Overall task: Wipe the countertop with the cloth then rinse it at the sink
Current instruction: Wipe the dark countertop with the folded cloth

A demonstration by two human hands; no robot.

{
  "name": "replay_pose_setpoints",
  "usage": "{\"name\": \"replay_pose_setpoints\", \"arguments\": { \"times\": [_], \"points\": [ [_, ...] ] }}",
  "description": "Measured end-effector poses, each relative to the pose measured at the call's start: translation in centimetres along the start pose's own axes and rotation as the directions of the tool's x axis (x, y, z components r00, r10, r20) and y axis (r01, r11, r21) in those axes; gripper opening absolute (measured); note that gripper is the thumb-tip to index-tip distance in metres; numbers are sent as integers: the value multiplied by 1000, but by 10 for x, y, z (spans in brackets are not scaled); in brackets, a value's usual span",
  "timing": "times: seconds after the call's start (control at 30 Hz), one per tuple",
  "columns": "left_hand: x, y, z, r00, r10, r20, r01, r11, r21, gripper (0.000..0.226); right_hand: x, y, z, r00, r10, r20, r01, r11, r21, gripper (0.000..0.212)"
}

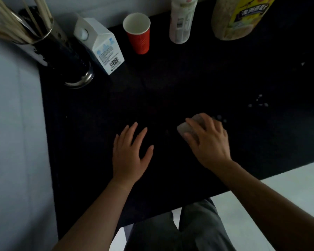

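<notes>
A black countertop fills the middle of the view. My right hand presses a small pale grey cloth onto it, fingers curled over the cloth, which shows only at the fingertips. Small white droplets lie on the counter to the right of and beyond that hand. My left hand lies flat on the counter with its fingers spread, holding nothing. No sink is in view.
Along the back stand a metal holder of wooden sticks, a white carton, a red paper cup, a white bottle and a yellow-labelled jar. A pale wall borders the left; the counter's front edge runs above my legs.
</notes>
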State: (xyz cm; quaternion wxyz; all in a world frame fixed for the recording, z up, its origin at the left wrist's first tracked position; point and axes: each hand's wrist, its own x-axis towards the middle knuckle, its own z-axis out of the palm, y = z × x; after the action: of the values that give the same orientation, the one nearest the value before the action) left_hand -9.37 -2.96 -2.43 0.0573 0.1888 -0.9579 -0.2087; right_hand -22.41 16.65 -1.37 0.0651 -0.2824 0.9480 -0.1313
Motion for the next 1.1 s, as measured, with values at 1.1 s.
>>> {"name": "replay_pose_setpoints", "arguments": {
  "times": [1.1],
  "points": [
    [1, -3, 5, 999, 29, -32, -27, 998, 54, 42, 38, -18, 3, 956, 290, -47, -288, 957, 38, 43]
  ]
}}
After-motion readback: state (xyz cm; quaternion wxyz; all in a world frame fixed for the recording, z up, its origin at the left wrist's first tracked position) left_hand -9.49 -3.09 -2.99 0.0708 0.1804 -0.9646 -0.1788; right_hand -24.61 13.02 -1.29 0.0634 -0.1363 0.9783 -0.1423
